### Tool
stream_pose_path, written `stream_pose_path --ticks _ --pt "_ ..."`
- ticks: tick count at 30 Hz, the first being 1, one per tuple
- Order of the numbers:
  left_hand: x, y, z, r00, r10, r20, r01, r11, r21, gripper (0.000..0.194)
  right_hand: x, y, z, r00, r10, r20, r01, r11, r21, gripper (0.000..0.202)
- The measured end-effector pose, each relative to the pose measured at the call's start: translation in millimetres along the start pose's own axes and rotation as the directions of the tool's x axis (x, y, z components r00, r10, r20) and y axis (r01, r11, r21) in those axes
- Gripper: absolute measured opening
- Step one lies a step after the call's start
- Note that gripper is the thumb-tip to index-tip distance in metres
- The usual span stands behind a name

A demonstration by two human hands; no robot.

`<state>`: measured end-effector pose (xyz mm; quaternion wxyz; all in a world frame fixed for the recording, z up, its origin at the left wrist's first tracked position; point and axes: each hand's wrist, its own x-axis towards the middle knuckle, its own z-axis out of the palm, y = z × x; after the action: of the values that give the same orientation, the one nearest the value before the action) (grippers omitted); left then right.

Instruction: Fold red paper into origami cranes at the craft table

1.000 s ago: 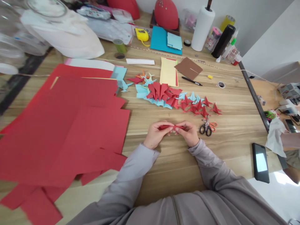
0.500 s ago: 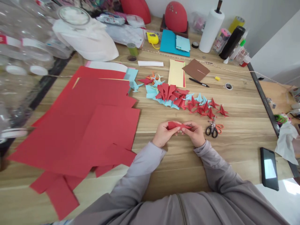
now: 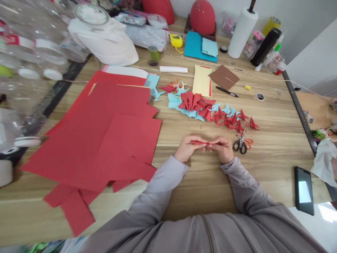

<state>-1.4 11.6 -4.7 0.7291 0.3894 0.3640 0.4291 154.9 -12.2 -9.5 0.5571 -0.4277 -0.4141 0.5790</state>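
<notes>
Between my two hands is a small folded piece of red paper (image 3: 198, 142), turned nearly edge-on so that only a thin strip shows. My left hand (image 3: 187, 148) pinches its left end between thumb and fingers. At its other end my right hand (image 3: 222, 149) also pinches it, with the fingertips of both hands almost meeting. Just beyond the hands lies a cluster of folded red paper cranes (image 3: 233, 118) and light blue ones (image 3: 227, 108), with flatter folded red pieces (image 3: 190, 101) to their left. Scissors (image 3: 240, 143) with black and orange handles rest right of my right hand.
Large red paper sheets (image 3: 86, 140) cover the table's left side. Behind the cranes are yellow paper (image 3: 202, 81), brown paper (image 3: 224, 77), a black pen (image 3: 226, 91) and a tape roll (image 3: 260, 97). A phone (image 3: 303, 189) lies at right; plastic bottles (image 3: 47, 52) crowd the left edge.
The red paper has been tipped from showing its broad face to nearly edge-on, still in both hands. The whole view has shifted slightly, with things appearing further right.
</notes>
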Motion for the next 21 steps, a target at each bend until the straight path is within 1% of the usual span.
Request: stream_pose_path --ticks 2,5,7,9,11,12,14,16,17,19,21 --pt "0 2 1.4 1.000 -0.020 0.014 0.020 1.000 0.002 0.024 1 -3 -1 0.999 -0.045 0.006 0.045 0.998 -0.035 0.007" --pt "-1 6 2.0 0.998 -0.026 0.062 0.025 1.000 0.014 0.021 3 -8 -6 0.994 -0.099 0.039 0.102 0.992 -0.077 0.007" --pt "-1 7 -0.3 0.995 -0.042 0.088 0.044 0.999 -0.023 0.020 3 -12 -10 0.990 -0.124 0.062 0.130 0.986 -0.107 0.008" --pt "-1 7 -4.8 0.995 -0.038 0.094 0.048 0.993 -0.105 0.026 3 -14 -15 0.983 -0.161 0.087 0.172 0.974 -0.150 0.007" --pt "-1 8 -9.6 0.997 0.012 0.075 -0.001 0.989 -0.147 0.034 4 -16 -20 0.971 -0.202 0.128 0.226 0.952 -0.208 0.006" --pt "-1 8 -11.5 0.997 0.047 0.063 -0.040 0.993 -0.114 0.036 4 -16 -21 0.964 -0.218 0.153 0.250 0.938 -0.239 0.006" --pt "-1 11 -13.1 0.992 0.103 0.075 -0.108 0.992 0.061 0.032 5 -15 -24 0.947 -0.236 0.216 0.294 0.908 -0.298 0.008" --pt "-2 14 -11.7 0.982 0.122 0.142 -0.157 0.949 0.275 0.026 5 -13 -25 0.923 -0.249 0.294 0.344 0.875 -0.340 0.011" --pt "-2 14 -10.4 0.974 0.131 0.185 -0.189 0.917 0.350 0.024 5 -12 -24 0.905 -0.262 0.335 0.379 0.855 -0.356 0.011" --pt "-1 15 -7.5 0.956 0.163 0.245 -0.259 0.862 0.437 0.023 5 -10 -23 0.866 -0.299 0.400 0.454 0.806 -0.380 0.013" --pt "0 13 -5.8 0.945 0.196 0.263 -0.304 0.823 0.479 0.023 4 -9 -22 0.841 -0.336 0.424 0.509 0.757 -0.409 0.015"
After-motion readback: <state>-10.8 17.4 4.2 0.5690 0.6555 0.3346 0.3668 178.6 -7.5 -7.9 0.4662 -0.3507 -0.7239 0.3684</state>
